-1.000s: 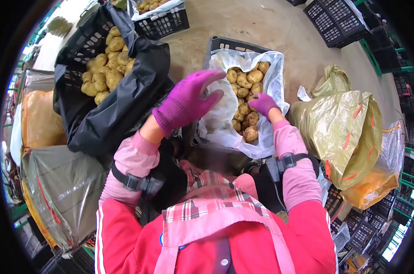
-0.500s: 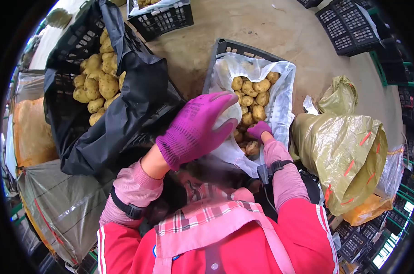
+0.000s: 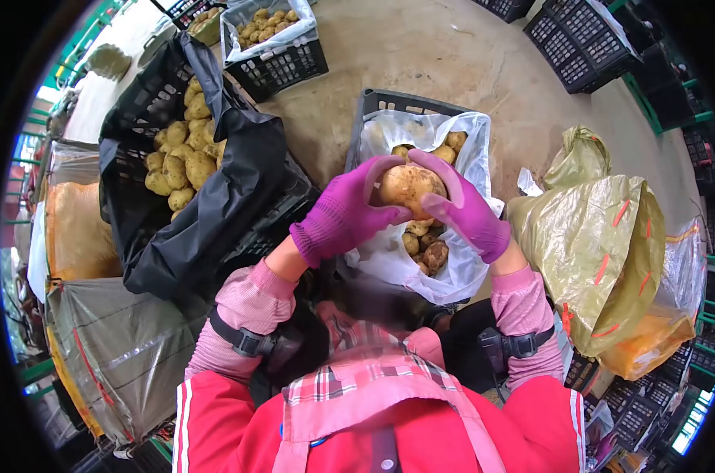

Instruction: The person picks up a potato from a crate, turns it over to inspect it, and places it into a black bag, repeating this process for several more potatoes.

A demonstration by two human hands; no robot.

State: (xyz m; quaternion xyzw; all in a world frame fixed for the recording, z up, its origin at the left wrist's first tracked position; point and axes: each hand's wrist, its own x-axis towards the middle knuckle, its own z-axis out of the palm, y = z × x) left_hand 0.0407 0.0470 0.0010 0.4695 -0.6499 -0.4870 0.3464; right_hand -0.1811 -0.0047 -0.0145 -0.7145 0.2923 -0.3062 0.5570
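Observation:
A large tan potato (image 3: 410, 190) is held up between my two hands, above a black crate (image 3: 397, 101) lined with a white bag (image 3: 473, 150). My left hand (image 3: 351, 209), in a purple glove, grips its left side with thumb and fingers. From the other side my right hand (image 3: 472, 211), gloved alike, closes on it. Smaller potatoes (image 3: 417, 240) lie in the white bag below, partly hidden by my hands. One near the bag's front looks browner and rougher.
To the left, a black-lined crate (image 3: 141, 110) holds more potatoes (image 3: 186, 162). Another lined crate (image 3: 283, 67) of potatoes stands at the back. A yellowish woven sack (image 3: 582, 244) lies at right, and stacked black crates (image 3: 578, 43) stand at the back right.
My right hand has come up out of the white-lined crate, and a large potato is now between both hands. My left hand has closed on it. The camera view has shifted slightly.

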